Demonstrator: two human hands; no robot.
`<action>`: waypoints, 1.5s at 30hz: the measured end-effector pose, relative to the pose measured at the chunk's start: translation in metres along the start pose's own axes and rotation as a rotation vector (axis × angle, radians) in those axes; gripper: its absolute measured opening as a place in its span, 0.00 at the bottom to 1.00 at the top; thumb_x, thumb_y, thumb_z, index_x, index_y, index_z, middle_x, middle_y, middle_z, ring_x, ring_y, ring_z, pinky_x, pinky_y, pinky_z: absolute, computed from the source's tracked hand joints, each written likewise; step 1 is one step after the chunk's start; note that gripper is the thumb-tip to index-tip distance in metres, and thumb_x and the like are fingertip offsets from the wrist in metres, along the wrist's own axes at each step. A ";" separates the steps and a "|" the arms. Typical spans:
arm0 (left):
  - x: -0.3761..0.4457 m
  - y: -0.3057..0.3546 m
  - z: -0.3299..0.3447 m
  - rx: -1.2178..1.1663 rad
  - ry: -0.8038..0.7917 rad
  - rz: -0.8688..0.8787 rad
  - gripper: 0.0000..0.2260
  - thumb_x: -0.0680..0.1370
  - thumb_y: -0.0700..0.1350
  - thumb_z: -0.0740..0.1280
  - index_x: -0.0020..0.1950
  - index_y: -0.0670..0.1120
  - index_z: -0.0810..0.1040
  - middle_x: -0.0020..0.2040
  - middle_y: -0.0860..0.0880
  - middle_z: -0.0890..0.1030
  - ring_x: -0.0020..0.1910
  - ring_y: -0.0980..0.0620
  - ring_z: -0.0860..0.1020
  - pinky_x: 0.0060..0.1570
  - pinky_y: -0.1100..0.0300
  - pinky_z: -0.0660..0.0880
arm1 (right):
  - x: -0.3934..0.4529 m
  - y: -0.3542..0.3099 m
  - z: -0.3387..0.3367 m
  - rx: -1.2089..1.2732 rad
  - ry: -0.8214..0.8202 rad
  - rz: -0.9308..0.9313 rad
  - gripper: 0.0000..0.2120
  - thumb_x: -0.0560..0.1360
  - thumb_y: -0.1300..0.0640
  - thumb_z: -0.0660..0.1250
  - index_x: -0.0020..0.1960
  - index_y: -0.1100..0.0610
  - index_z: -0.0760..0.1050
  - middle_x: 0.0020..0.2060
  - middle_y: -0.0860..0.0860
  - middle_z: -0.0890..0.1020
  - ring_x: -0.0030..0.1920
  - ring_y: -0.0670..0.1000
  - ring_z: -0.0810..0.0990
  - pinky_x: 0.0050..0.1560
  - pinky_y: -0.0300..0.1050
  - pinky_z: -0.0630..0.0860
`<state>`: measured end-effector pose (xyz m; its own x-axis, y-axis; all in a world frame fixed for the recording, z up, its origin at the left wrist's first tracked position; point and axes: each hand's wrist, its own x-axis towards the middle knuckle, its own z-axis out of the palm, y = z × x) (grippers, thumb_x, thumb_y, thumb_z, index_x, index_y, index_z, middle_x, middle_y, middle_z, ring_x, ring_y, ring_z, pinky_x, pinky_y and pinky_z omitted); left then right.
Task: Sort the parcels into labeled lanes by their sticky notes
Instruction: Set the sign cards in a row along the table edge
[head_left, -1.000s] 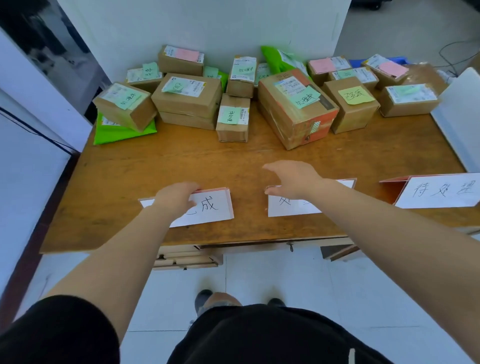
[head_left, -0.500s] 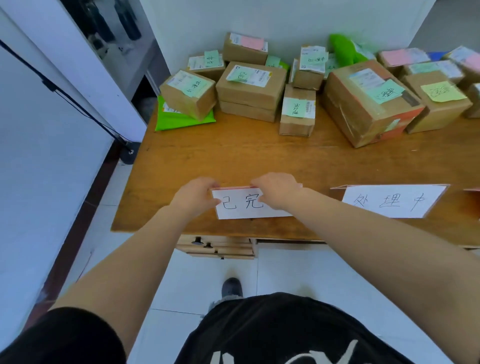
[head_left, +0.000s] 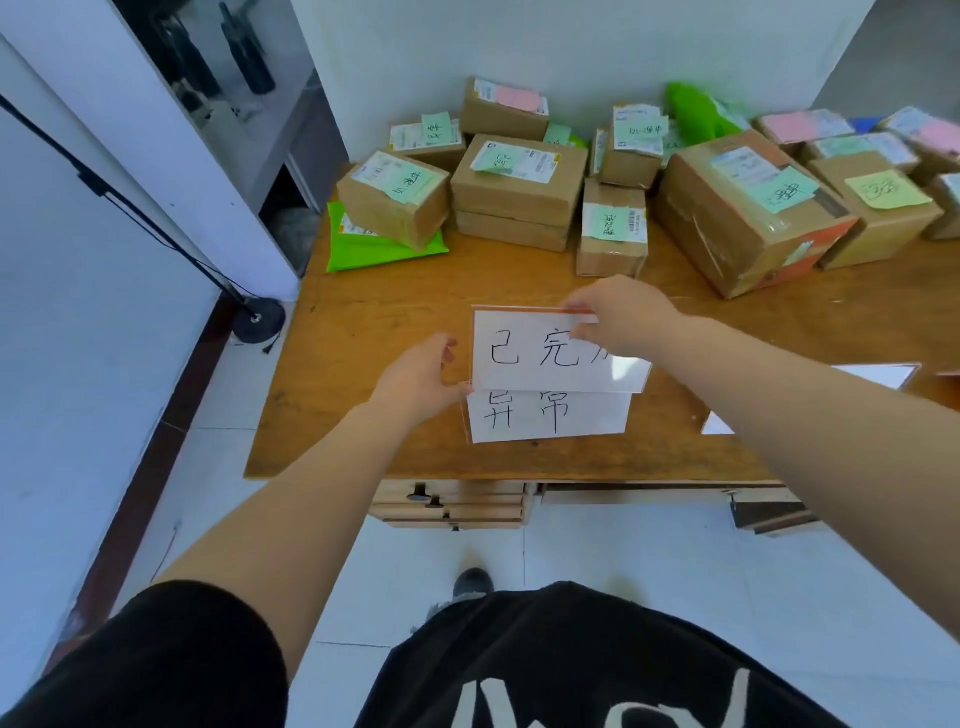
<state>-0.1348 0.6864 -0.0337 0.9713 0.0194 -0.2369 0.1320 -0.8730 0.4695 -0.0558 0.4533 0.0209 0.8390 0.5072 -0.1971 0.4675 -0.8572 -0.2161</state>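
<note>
My right hand (head_left: 621, 314) pinches the top right edge of a clear-sleeved white lane sign (head_left: 535, 351) with black handwriting, raised above the wooden table (head_left: 374, 322). Under it lies a second white sign (head_left: 550, 415), and my left hand (head_left: 418, 382) holds the left edges of both. Several cardboard parcels fill the back of the table, each with a sticky note: a box with a green note (head_left: 397, 200), a stacked pair (head_left: 517, 189), a small upright box (head_left: 613, 228), a large box (head_left: 748, 213), a yellow-note box (head_left: 883, 208) and a pink-note box (head_left: 504, 109).
A green mailer bag (head_left: 379, 247) lies under the left box. Another white sign (head_left: 878, 374) rests at the right, near the table's front edge. A black lamp stand base (head_left: 258, 321) sits on the floor left of the table. Drawers (head_left: 452, 504) hang below the front edge.
The sign both hands held flat on the table is now lifted and tilted up, uncovering a second sign beneath. The view has shifted left and closer.
</note>
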 end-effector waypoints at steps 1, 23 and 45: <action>0.002 0.004 0.002 0.019 -0.016 0.017 0.27 0.73 0.51 0.70 0.68 0.46 0.66 0.61 0.49 0.75 0.60 0.49 0.74 0.54 0.53 0.73 | -0.001 0.005 -0.007 0.012 0.019 0.010 0.18 0.76 0.53 0.64 0.66 0.52 0.72 0.61 0.51 0.77 0.60 0.54 0.74 0.54 0.48 0.72; -0.005 -0.109 -0.056 0.304 -0.083 -0.158 0.14 0.75 0.38 0.66 0.60 0.46 0.75 0.57 0.46 0.79 0.55 0.46 0.76 0.52 0.54 0.74 | 0.014 -0.024 0.003 -0.057 -0.065 0.099 0.17 0.77 0.56 0.62 0.66 0.53 0.71 0.61 0.52 0.78 0.59 0.55 0.76 0.56 0.51 0.75; 0.004 -0.107 -0.038 0.221 -0.154 0.022 0.16 0.76 0.41 0.66 0.63 0.49 0.73 0.61 0.50 0.77 0.58 0.48 0.75 0.51 0.56 0.73 | -0.009 -0.005 0.039 -0.018 -0.125 0.207 0.17 0.77 0.56 0.63 0.66 0.52 0.72 0.61 0.52 0.78 0.58 0.55 0.76 0.51 0.47 0.74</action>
<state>-0.1373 0.7984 -0.0523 0.9296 -0.0600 -0.3637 0.0489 -0.9578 0.2831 -0.0765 0.4567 -0.0138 0.8769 0.3265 -0.3527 0.2949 -0.9450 -0.1414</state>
